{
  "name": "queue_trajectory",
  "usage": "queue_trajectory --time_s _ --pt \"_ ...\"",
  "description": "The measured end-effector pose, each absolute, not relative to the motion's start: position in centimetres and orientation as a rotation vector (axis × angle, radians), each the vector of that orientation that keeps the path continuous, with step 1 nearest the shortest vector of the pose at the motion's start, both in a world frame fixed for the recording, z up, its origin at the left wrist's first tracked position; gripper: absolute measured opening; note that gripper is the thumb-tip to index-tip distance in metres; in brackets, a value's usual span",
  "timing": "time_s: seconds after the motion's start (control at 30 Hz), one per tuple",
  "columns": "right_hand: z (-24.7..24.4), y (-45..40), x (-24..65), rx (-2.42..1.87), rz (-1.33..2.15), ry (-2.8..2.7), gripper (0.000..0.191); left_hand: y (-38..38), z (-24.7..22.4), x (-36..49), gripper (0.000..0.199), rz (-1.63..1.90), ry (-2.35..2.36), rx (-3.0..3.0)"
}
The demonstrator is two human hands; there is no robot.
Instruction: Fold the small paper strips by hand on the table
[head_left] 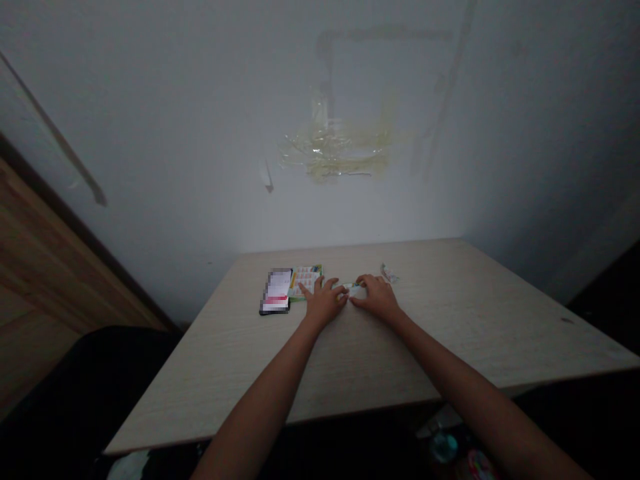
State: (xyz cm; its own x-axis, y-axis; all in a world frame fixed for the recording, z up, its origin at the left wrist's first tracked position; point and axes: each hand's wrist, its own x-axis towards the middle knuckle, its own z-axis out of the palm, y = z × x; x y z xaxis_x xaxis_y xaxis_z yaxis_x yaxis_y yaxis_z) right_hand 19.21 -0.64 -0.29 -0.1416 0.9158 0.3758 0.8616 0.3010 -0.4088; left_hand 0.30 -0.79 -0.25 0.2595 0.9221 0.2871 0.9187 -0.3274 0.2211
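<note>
A small light strip of printed paper (354, 291) lies low over the table between my hands. My left hand (324, 304) holds its left end with thumb and forefinger, while the other fingers spread out over a printed sheet (303, 281) with rows of pink figures and a green edge. At the strip's right end, my right hand (379, 298) has it between curled fingers and thumb; part of the strip is hidden there. A phone (277, 291) with a lit, partly blurred screen lies left of the sheet, against its edge.
A crumpled scrap of printed paper (389, 273) lies just beyond my right hand. The pale wooden table (440, 320) meets a wall (200, 133) bearing old clear tape (340, 153). A dark chair-like shape (100, 380) stands left; a bluish round object (443, 445) shows below the table.
</note>
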Motion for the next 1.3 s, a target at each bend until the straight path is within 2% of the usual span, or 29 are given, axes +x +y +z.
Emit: queue_trajectory --time_s 0.13,0.37,0.7,1.1,1.3 --pt "-0.40 -0.68 19.49 -1.553 0.165 -2.013 0.045 -0.85 -0.10 0.31 0.027 0.572 1.819 2.477" --pt "-0.56 -0.69 19.61 -1.549 0.149 -1.990 0.030 -0.95 0.15 0.41 0.027 0.548 1.824 2.459" --pt "-0.32 -1.01 19.23 -1.578 0.120 -1.988 0.042 -0.63 -0.19 0.19 0.024 0.610 1.831 2.438" --pt "-0.59 -0.85 19.50 -1.564 0.088 -2.041 0.038 -0.76 0.01 0.13 0.030 0.687 1.814 2.395" --pt "-0.74 -0.85 19.48 -1.575 0.064 -2.052 0.039 -0.70 -0.07 0.04 0.024 0.638 1.797 2.434"
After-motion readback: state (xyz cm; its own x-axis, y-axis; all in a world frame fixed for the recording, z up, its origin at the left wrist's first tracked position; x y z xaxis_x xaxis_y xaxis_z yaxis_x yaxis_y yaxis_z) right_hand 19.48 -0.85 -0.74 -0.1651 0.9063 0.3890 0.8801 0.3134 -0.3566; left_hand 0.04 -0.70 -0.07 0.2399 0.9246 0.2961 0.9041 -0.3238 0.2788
